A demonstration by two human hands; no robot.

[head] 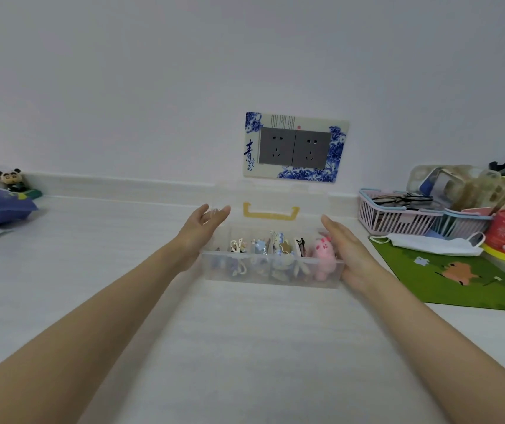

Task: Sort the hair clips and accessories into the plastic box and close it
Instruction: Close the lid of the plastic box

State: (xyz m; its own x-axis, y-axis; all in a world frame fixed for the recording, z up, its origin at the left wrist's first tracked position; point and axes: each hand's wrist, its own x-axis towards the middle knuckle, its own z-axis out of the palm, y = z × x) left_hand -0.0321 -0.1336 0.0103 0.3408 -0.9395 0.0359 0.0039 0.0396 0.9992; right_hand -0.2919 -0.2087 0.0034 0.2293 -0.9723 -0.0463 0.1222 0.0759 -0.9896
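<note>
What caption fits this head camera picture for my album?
Open left hand and right hand flank the clear plastic box, lid raised, colourful hair clips sorted inside.

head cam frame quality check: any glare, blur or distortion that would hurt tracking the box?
Head view: light is dim, flat and greyish, with no hard shadows or glare. Wide-angle stretch swells the forearms toward the lower corners. The plastic box and its clips look soft, and fine detail is lost. The raised clear lid nearly vanishes against the white wall; only its yellow handle reads clearly.
</note>
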